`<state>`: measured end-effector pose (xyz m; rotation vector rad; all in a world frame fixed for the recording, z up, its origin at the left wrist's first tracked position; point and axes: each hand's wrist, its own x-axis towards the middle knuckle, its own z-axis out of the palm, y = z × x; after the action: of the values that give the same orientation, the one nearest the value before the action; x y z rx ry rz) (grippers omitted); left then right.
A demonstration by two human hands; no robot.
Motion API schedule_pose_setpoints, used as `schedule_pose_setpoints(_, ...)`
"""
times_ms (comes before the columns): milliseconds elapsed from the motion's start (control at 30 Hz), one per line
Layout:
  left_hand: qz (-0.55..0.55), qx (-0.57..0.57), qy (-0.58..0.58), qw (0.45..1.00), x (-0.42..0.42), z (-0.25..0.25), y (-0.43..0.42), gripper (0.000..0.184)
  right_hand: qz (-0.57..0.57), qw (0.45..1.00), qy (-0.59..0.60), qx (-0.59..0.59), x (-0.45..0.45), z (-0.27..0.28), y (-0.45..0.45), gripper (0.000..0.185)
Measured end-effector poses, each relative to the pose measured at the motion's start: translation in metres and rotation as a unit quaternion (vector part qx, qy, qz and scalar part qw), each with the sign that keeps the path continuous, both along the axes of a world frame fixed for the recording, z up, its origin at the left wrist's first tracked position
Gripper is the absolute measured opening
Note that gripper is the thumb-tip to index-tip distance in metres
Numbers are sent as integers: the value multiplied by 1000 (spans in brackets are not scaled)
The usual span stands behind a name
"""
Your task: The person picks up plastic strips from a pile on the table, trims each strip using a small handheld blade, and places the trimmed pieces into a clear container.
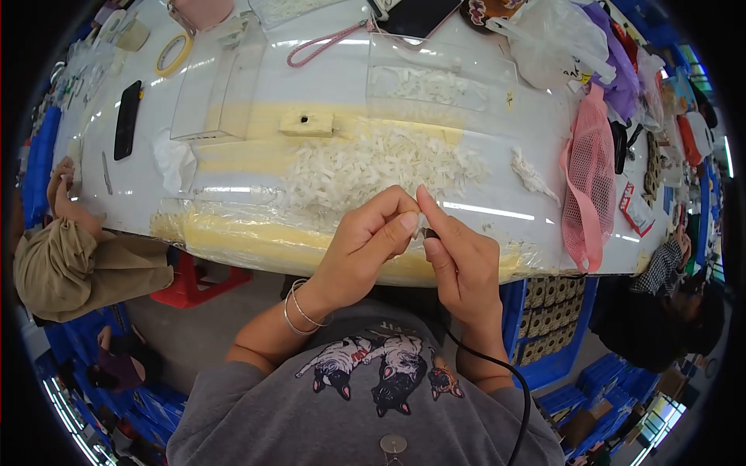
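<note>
My left hand [374, 247] and my right hand [466, 268] meet at the near edge of the table, fingertips almost touching. A small white piece [420, 220] shows between them, pinched by the left thumb and finger. The right thumb and forefinger are also pressed together, by a small dark spot whose kind I cannot make out. Just beyond my fingers spreads a loose pile of short white strips [381, 165]. Behind that pile sits a pale block [307, 123] with a dark hole in its side.
A clear box [214, 97], black phone [127, 120] and yellow tape roll [173, 54] lie left. Beyond the pile is a clear tray [497, 74] of white pieces. A pink mesh bag [589, 182] hangs over the right edge. A person sits at left; a black cable crosses my right arm.
</note>
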<state>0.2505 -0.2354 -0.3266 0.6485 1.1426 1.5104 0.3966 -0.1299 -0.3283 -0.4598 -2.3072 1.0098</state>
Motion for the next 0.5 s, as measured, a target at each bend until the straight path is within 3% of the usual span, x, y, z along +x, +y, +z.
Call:
schedule_pose_setpoints(100, -4, -5, -7, 1000, 1, 2, -1, 21, -8, 999, -45, -16, 3, 6, -2, 49)
schedule_pose_setpoints(333, -27, 0, -95, 995, 0, -7, -2, 20, -33, 999, 16, -15, -2, -1, -4, 47)
schedule_pose_setpoints(400, -50, -1, -154, 987, -1, -9, -1, 20, -90, 994, 4, -63, -3, 5, -7, 43)
schedule_pose_setpoints(500, -71, -2, -210, 975, 0, -9, 1, 19, -80, 968, 20, -238, 5, 6, -10, 31)
